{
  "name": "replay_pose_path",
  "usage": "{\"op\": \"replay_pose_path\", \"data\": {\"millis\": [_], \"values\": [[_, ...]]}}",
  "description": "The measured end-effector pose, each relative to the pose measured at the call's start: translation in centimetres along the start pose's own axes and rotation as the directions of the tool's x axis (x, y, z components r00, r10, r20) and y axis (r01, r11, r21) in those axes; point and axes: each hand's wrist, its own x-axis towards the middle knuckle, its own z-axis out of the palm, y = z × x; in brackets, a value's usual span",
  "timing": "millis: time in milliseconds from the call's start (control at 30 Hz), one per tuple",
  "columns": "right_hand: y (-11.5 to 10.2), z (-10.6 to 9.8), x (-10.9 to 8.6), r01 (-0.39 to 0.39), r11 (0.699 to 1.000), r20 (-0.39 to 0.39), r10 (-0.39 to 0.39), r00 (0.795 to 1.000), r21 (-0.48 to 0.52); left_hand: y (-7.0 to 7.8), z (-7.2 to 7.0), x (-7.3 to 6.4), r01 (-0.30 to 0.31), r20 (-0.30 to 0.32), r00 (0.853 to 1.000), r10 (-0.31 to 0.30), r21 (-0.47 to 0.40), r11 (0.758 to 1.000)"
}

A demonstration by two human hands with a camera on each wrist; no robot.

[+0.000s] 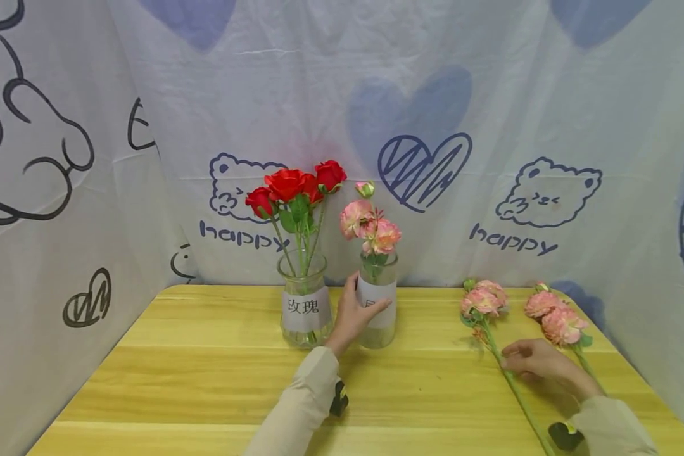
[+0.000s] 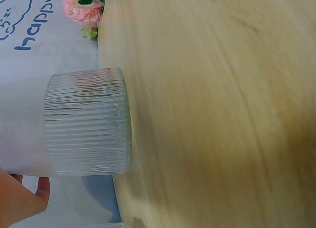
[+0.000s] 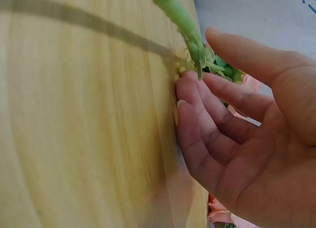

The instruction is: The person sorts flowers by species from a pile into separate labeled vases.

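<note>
My left hand [image 1: 356, 316] grips a glass vase [image 1: 383, 332] with a white paper label, the thumb across its front and partly over the writing. Pink flowers [image 1: 370, 225] stand in that vase. In the left wrist view the ribbed base of the vase [image 2: 89, 124] shows beside the wood. To the right, my right hand [image 1: 544, 367] is at the green stem [image 1: 515, 386] of a pink flower [image 1: 483, 299]. In the right wrist view the stem [image 3: 180, 20] passes between thumb and loosely bent fingers [image 3: 212, 134], with a gap left between them.
Left of the held vase stands another labelled glass vase [image 1: 304, 316] with red roses [image 1: 291, 187]. A further pink flower [image 1: 561, 323] lies at the table's right. Behind the yellow wooden table [image 1: 205, 380] hangs a printed white cloth [image 1: 319, 95].
</note>
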Motion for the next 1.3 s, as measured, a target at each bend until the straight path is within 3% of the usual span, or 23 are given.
{"op": "replay_pose_path", "data": {"millis": [467, 633, 867, 1100, 1300], "values": [[0.5, -0.1, 0.1, 0.016, 0.998, 0.068, -0.020, 0.997, 0.064, -0.2, -0.1, 0.1, 0.007, -0.006, 1.000, -0.007, 0.001, 1.000], [0.8, 0.0, 0.1, 0.015, 0.994, 0.057, -0.021, 0.998, 0.111, -0.1, 0.0, 0.0, -0.017, -0.011, 1.000, 0.017, 0.003, 1.000], [0.9, 0.1, 0.0, 0.038, 0.976, 0.037, -0.047, 0.998, 0.214, -0.1, 0.0, -0.3, -0.101, -0.030, 0.994, 0.102, 0.031, 0.994], [0.2, 0.2, -0.2, 0.052, 0.974, -0.018, -0.050, 0.999, 0.221, 0.0, 0.0, -0.1, -0.026, -0.014, 1.000, 0.026, -0.009, 1.000], [-0.8, 0.4, -0.4, 0.078, 0.964, -0.046, -0.068, 0.997, 0.253, 0.2, 0.0, -0.1, -0.001, -0.009, 1.000, 0.001, -0.009, 1.000]]}}
